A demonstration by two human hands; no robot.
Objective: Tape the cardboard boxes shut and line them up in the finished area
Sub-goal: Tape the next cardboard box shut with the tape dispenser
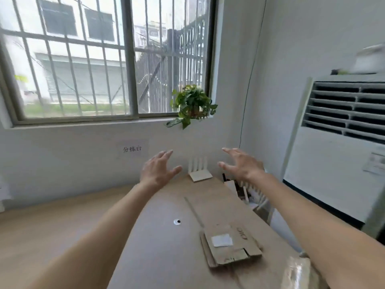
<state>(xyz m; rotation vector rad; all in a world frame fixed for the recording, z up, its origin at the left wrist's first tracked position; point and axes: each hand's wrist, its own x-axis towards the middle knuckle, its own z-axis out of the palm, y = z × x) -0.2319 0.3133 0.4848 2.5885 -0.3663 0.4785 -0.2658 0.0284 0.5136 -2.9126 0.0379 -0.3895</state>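
Note:
Flattened cardboard boxes [229,246] lie stacked on the wooden table [162,257], right of centre, with a white label on the top one. A roll of clear tape [300,272] shows at the bottom right, under my right forearm. My left hand [158,168] and my right hand [241,163] are both raised above the far end of the table, fingers spread and holding nothing. They hover well beyond the cardboard, apart from each other.
A white router [199,170] with antennas stands at the table's far edge. A second white device [253,193] sits off the right edge. A standing air conditioner [341,147] fills the right side. A potted plant [192,105] hangs at the barred window. A cable hole [177,222] marks the tabletop.

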